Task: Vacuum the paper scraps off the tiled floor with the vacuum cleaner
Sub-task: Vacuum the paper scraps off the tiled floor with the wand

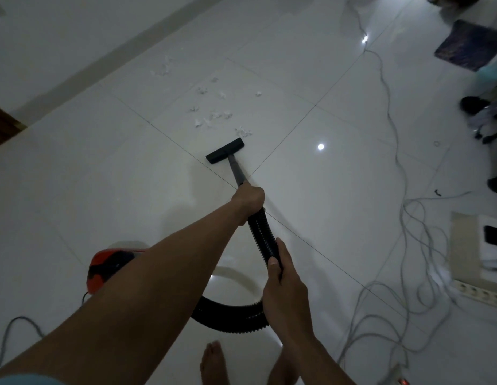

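Note:
Several white paper scraps (214, 115) lie scattered on the glossy white tiled floor (103, 168), just beyond the black floor nozzle (224, 150). The nearest scrap cluster (243, 132) sits right by the nozzle's far right end. My left hand (248, 196) grips the dark wand where it meets the ribbed black hose (262, 234). My right hand (280, 284) holds the hose lower down. The hose loops back behind my left arm to the red and black vacuum body (107, 266) at lower left.
Grey cables (394, 140) trail along the right and pile in loops near a white power strip (475, 291). A dark mat (468, 44), a chair base and a box with a phone stand at right. My bare feet (214, 362) are at the bottom. A wall baseboard runs upper left.

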